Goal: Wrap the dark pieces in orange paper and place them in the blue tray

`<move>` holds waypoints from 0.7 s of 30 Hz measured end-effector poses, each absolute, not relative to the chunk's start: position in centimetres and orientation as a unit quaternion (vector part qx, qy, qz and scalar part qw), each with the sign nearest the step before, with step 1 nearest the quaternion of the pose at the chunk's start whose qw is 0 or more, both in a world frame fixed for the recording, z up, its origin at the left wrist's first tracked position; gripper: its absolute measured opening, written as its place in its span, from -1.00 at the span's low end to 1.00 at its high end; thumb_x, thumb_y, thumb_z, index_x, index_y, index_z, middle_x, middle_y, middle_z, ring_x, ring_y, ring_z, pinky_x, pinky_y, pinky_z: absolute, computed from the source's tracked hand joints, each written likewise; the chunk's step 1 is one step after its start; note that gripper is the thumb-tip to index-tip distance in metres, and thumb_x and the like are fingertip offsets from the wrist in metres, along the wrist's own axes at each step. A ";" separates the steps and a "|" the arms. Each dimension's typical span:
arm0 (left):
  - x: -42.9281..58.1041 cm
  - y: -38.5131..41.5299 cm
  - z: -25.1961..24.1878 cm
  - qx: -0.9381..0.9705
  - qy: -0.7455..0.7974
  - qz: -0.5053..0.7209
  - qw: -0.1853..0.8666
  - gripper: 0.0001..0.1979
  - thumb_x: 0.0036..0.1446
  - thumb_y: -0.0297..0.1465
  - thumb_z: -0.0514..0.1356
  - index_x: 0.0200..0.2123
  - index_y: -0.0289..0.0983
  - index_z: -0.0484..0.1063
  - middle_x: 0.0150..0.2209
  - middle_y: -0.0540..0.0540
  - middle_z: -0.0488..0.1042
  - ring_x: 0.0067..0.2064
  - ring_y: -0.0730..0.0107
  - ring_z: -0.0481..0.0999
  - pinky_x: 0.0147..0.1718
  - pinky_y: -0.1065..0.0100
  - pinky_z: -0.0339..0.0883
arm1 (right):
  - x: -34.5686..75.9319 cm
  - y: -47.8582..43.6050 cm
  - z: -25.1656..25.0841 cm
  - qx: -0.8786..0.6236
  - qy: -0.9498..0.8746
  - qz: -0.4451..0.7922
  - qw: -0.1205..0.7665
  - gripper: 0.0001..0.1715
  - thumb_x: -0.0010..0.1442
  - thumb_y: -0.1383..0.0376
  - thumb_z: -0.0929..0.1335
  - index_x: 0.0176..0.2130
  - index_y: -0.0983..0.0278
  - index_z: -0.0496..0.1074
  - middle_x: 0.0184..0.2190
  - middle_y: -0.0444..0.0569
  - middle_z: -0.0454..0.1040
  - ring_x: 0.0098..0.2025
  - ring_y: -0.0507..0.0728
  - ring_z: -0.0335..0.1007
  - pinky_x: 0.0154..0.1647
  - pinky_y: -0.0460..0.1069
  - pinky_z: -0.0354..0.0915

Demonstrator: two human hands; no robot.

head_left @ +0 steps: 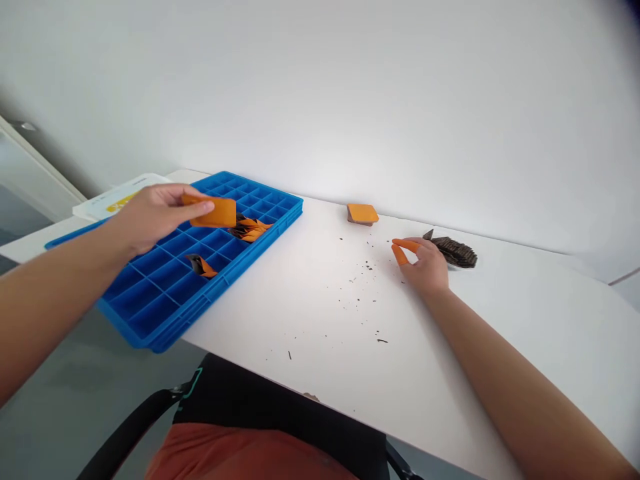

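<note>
My left hand (163, 217) pinches an orange packet (220, 213) above a blue compartment tray (200, 293). Crumpled orange and black packets (250, 229) fill a compartment near the tray's right side, and another folded one (201, 265) lies closer to me. On the right, my right hand (396, 248) is just over the table, its thumb and forefinger in orange finger covers, tips apart with nothing between them. Right beside it sits a pile of dark, thin strips (454, 251) on something white. A stack of orange packets (363, 214) rests between the tray and my right hand.
Dark crumbs (369, 267) are scattered over the white table (300, 287). A white and yellow box or package (123, 193) lies behind my left wrist. A wall (350, 100) rises behind the table. A chair armrest (135, 427) is at the lower left.
</note>
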State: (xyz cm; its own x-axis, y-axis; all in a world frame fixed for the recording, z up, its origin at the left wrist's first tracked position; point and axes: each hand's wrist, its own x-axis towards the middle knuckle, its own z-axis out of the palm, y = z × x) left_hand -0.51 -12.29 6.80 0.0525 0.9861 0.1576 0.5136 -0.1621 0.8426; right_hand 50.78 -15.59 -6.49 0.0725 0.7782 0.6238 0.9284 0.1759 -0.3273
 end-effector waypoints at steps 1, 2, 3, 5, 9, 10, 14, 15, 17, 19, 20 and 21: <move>-1.0 -13.0 6.2 0.668 0.567 0.362 0.317 -0.60 0.06 0.12 0.38 -0.16 0.02 0.62 -0.15 0.22 0.69 -0.05 0.32 0.52 0.08 0.17 0.42 | 50.8 -15.6 -6.4 -0.640 -0.666 -0.098 0.369 -0.66 0.33 0.10 0.35 -0.09 0.18 0.66 -0.08 0.07 0.64 -0.03 0.30 0.54 -0.02 0.24 0.47; -1.5 -13.6 5.6 0.667 0.573 0.352 0.321 -0.66 0.07 0.10 0.37 -0.18 0.09 0.63 -0.07 0.29 0.67 0.02 0.29 0.51 0.10 0.18 0.42 | 50.8 -15.7 -6.3 -0.645 -0.662 -0.093 0.370 -0.66 0.32 0.10 0.35 -0.09 0.18 0.66 -0.08 0.07 0.64 -0.02 0.30 0.54 -0.03 0.24 0.48; -1.8 -14.2 5.2 0.658 0.586 0.351 0.316 -0.71 0.04 0.10 0.39 -0.23 0.16 0.63 -0.03 0.38 0.65 0.05 0.27 0.50 0.09 0.19 0.42 | 50.8 -15.7 -6.3 -0.649 -0.659 -0.087 0.370 -0.66 0.32 0.10 0.35 -0.09 0.18 0.65 -0.08 0.07 0.64 -0.02 0.31 0.54 -0.04 0.24 0.48; -2.3 -14.9 4.5 0.670 0.586 0.330 0.315 -0.73 0.05 0.14 0.37 -0.25 0.22 0.64 0.02 0.42 0.61 0.08 0.23 0.49 0.08 0.17 0.44 | 50.8 -15.8 -6.2 -0.651 -0.660 -0.078 0.367 -0.67 0.32 0.10 0.35 -0.09 0.17 0.65 -0.07 0.07 0.64 -0.01 0.30 0.54 -0.06 0.24 0.49; -2.4 -14.9 4.0 0.697 0.548 0.334 0.318 -0.70 0.03 0.18 0.35 -0.25 0.23 0.68 0.07 0.29 0.61 0.07 0.21 0.51 0.10 0.12 0.45 | 50.6 -15.9 -6.2 -0.641 -0.675 -0.069 0.360 -0.70 0.31 0.12 0.37 -0.10 0.15 0.66 -0.07 0.04 0.64 -0.02 0.29 0.55 -0.08 0.24 0.51; -2.2 -14.6 3.9 0.701 0.537 0.333 0.331 -0.71 0.04 0.17 0.35 -0.25 0.24 0.68 0.07 0.26 0.62 0.08 0.21 0.52 0.10 0.11 0.46 | 50.5 -15.9 -6.2 -0.637 -0.677 -0.066 0.362 -0.70 0.30 0.11 0.38 -0.10 0.14 0.66 -0.08 0.03 0.64 -0.03 0.29 0.55 -0.09 0.23 0.51; -1.8 -13.3 3.1 0.699 0.525 0.319 0.367 -0.73 -0.05 0.13 0.42 -0.35 0.19 0.70 -0.02 0.19 0.67 0.06 0.16 0.55 0.04 0.10 0.48 | 50.5 -16.2 -6.2 -0.625 -0.675 -0.064 0.387 -0.71 0.29 0.08 0.40 -0.10 0.12 0.66 -0.08 0.02 0.64 -0.04 0.29 0.58 -0.14 0.22 0.53; -1.8 -13.0 2.8 0.695 0.531 0.319 0.364 -0.71 -0.10 0.15 0.43 -0.40 0.16 0.69 -0.06 0.18 0.68 0.01 0.17 0.56 0.02 0.09 0.48 | 50.4 -16.3 -6.2 -0.622 -0.675 -0.067 0.393 -0.70 0.29 0.07 0.40 -0.10 0.13 0.66 -0.08 0.02 0.64 -0.05 0.29 0.58 -0.15 0.21 0.53; -1.8 -12.5 2.1 0.698 0.540 0.314 0.351 -0.62 -0.19 0.20 0.43 -0.45 0.09 0.68 -0.12 0.16 0.69 -0.07 0.19 0.57 0.00 0.10 0.49 | 50.4 -16.4 -6.2 -0.617 -0.676 -0.068 0.397 -0.68 0.29 0.06 0.40 -0.10 0.14 0.66 -0.09 0.03 0.64 -0.06 0.28 0.59 -0.17 0.21 0.53; -2.1 -12.1 1.5 0.716 0.544 0.289 0.329 -0.55 -0.20 0.24 0.41 -0.42 0.05 0.68 -0.14 0.13 0.70 -0.08 0.20 0.58 0.02 0.12 0.49 | 50.4 -16.4 -6.1 -0.617 -0.677 -0.063 0.395 -0.68 0.30 0.06 0.39 -0.10 0.14 0.66 -0.09 0.03 0.64 -0.06 0.28 0.59 -0.18 0.20 0.53; -2.4 -11.9 1.3 0.727 0.548 0.272 0.311 -0.53 -0.17 0.26 0.38 -0.38 0.05 0.68 -0.12 0.13 0.70 -0.06 0.19 0.59 0.03 0.13 0.48 | 50.4 -16.4 -6.1 -0.618 -0.677 -0.061 0.394 -0.67 0.31 0.06 0.39 -0.09 0.15 0.65 -0.08 0.03 0.64 -0.06 0.28 0.58 -0.19 0.20 0.53; -2.6 -11.7 1.2 0.736 0.555 0.256 0.292 -0.52 -0.12 0.26 0.35 -0.33 0.05 0.68 -0.11 0.14 0.71 -0.03 0.19 0.59 0.05 0.15 0.47 | 50.4 -16.4 -6.1 -0.620 -0.677 -0.057 0.393 -0.67 0.31 0.06 0.38 -0.09 0.15 0.65 -0.07 0.03 0.64 -0.05 0.28 0.58 -0.19 0.19 0.53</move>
